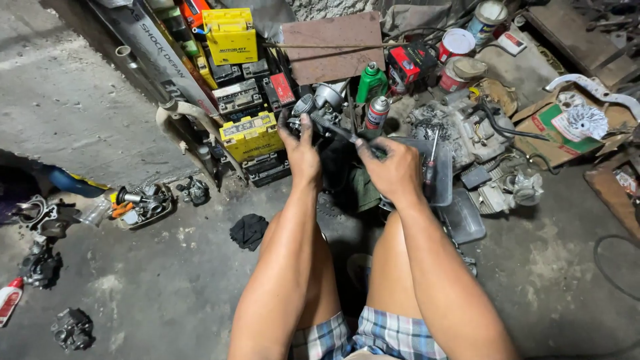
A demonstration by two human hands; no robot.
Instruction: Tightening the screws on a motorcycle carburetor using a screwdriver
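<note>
My left hand (301,152) grips a small metal carburetor-like engine part (319,110) and holds it up in front of me. My right hand (395,170) is closed around a thin dark tool (347,135) whose tip points left into that part. Both forearms reach forward over my bare knees. Right behind my right hand sits a clear plastic tray (441,175) with a screwdriver (431,160) standing in it. Parts of the tool's handle are hidden inside my fist.
Yellow and black batteries (251,135) are stacked at the back left, spray cans (377,112) and a green bottle (371,83) behind the hands. An engine block (460,130) and cardboard box (553,127) lie right. Loose engine parts (141,202) and a black rag (249,231) lie left on the concrete floor.
</note>
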